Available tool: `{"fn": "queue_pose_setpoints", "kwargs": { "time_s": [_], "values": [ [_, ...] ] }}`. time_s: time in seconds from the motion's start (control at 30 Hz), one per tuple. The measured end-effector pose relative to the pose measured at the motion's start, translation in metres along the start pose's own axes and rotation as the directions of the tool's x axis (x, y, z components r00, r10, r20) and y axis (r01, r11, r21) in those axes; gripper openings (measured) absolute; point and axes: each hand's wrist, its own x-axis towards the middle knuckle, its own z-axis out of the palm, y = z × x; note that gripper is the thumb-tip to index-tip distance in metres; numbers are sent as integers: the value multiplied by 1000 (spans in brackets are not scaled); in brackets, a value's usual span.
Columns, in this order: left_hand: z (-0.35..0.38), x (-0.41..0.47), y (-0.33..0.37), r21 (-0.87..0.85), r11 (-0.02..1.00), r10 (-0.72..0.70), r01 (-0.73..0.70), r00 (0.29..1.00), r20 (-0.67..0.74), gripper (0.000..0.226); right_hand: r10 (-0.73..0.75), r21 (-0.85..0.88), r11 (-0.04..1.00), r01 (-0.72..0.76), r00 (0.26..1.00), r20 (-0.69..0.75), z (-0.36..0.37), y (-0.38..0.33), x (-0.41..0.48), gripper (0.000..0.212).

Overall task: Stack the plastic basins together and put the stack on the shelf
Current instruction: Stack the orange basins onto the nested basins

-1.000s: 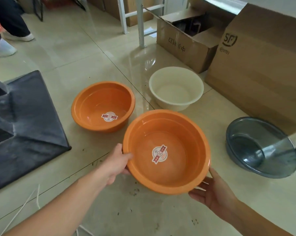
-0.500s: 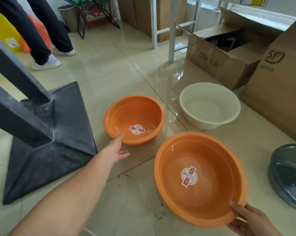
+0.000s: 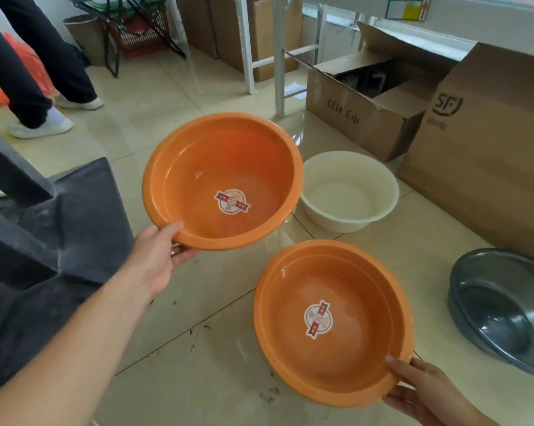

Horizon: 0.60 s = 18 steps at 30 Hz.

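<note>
Two orange basins in hand, one each. Left hand [image 3: 159,253] pinches the near rim of the upper orange basin [image 3: 222,179], thumb inside, fingers under; basin is tilted toward the camera and off the floor. Right hand [image 3: 425,392] clamps the near-right rim of the lower orange basin [image 3: 333,324], thumb on the inner wall; cannot tell if this one is resting on the tile floor [image 3: 198,302]. White basin [image 3: 348,192] sits on the floor just beyond the lower orange basin, partly behind the upper one. Grey basin [image 3: 502,312] is to its right, near the cardboard box [image 3: 487,155]. Both orange basins are apart, not nested.
</note>
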Motion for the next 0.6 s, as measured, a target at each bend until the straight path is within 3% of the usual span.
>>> {"fn": "queue_pose_setpoints", "kwargs": {
  "time_s": [0.1, 0.2, 0.4, 0.6],
  "values": [
    [3, -57, 7, 152, 987, 16, -46, 981, 195, 22, -43, -5, 999, 43, 998, 45, -4, 1, -4, 30],
    [14, -96, -16, 284, 959, -75, -22, 941, 329, 25, -77, 50, 996, 75, 996, 42, -7, 3, -7, 34],
    [35, -104, -86, 468, 882, -228, 48, 913, 337, 20, -210, 23, 978, 209, 974, 80, -20, 5, -12, 42],
    [45, -80, -111, 588, 808, -217, 9, 934, 283, 18, -115, 76, 991, 113, 993, 18, -32, 2, -3, 81]
  ]
}}
